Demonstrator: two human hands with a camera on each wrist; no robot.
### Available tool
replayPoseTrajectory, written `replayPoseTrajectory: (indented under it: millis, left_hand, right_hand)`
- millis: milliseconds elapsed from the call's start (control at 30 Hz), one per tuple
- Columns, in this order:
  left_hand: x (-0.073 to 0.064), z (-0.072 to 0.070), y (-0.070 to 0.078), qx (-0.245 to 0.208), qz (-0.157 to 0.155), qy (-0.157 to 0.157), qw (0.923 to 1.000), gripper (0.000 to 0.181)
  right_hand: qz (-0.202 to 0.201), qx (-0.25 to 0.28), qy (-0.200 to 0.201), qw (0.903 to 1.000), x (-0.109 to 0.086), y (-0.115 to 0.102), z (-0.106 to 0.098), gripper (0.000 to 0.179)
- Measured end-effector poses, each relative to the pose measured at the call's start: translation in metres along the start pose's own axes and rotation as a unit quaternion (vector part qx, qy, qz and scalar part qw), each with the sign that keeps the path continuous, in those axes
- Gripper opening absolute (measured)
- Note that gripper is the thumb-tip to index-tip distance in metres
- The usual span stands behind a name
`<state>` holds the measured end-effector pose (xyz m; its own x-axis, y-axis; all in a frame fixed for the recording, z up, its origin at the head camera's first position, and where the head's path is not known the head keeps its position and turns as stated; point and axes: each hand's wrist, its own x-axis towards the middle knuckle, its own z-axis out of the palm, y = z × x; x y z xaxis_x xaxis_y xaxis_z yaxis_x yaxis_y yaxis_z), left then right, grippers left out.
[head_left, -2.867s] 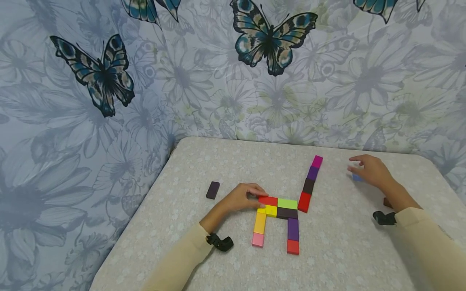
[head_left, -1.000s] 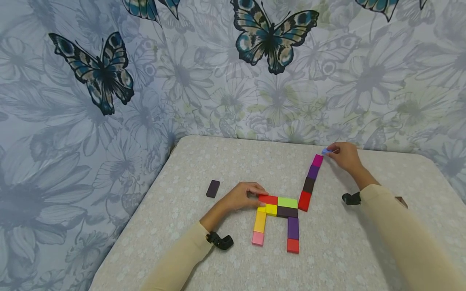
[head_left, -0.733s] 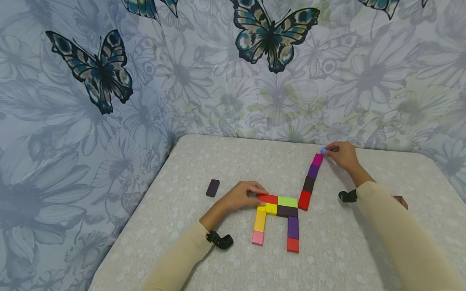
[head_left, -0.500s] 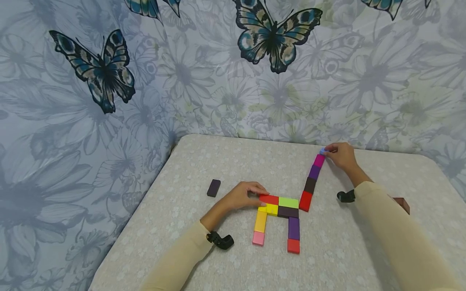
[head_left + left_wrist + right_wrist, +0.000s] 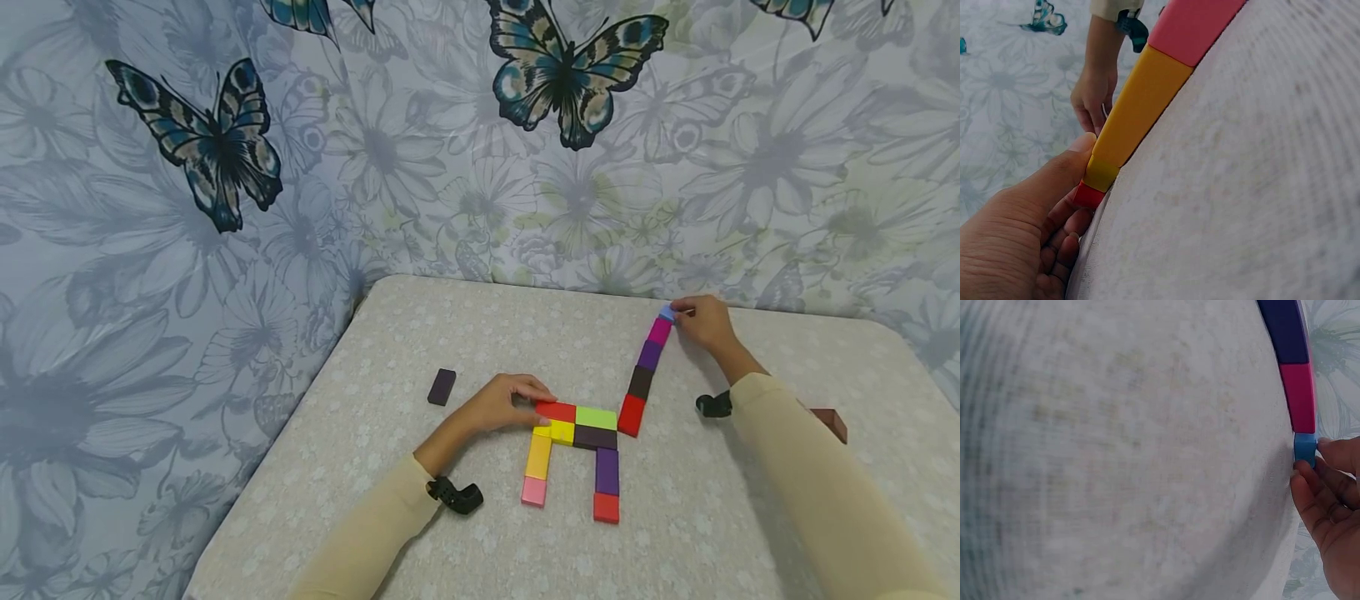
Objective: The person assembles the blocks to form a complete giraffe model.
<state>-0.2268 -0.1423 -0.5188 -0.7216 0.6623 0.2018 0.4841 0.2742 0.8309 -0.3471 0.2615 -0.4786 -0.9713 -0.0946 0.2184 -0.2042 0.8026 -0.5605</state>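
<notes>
My right hand [image 5: 708, 323] pinches a small light-blue block [image 5: 1305, 450] at the far end of a slanted row, against the magenta block [image 5: 1298, 397]. Down that row follow a purple block [image 5: 649, 355], a dark brown block [image 5: 640, 382] and a red block [image 5: 632, 415]. With thumb and fingers, my left hand [image 5: 501, 404] holds the left end of a flat block figure, at its red block [image 5: 557, 411] and yellow block [image 5: 1102, 173]. A lime block [image 5: 596, 418] and a dark block [image 5: 595, 437] form the figure's right half.
Below the figure run two legs: an orange-yellow block [image 5: 537, 457] with a pink block [image 5: 534, 492], and a purple block [image 5: 607, 472] with a red one. A loose dark block [image 5: 442, 387] lies left. A brown block [image 5: 832, 423] shows beside the right sleeve [image 5: 810, 467].
My right hand has moved left and away from me, bringing the light-blue block from the table's right side to the magenta end of the row. The left hand stays at the figure.
</notes>
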Motion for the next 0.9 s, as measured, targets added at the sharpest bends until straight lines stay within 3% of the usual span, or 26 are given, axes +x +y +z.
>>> replayPoseTrajectory:
  millis: [233, 700, 900]
  left_hand:
    - [0.0004, 0.0003, -0.0008, 0.000, -0.004, 0.000, 1.0000, 0.036]
    - [0.0012, 0.0002, -0.0012, -0.005, -0.005, 0.008, 0.9999, 0.035]
    - [0.0005, 0.0013, -0.0029, 0.004, -0.012, 0.006, 0.9999, 0.036]
  right_hand:
    - [-0.002, -0.006, -0.023, 0.9997, 0.0004, -0.0004, -0.0015, 0.028]
    - [-0.023, -0.014, -0.018, 0.9995, 0.0007, -0.0016, -0.0015, 0.026]
    - [-0.021, -0.013, -0.028, 0.9993, -0.0048, -0.0029, -0.0052, 0.035]
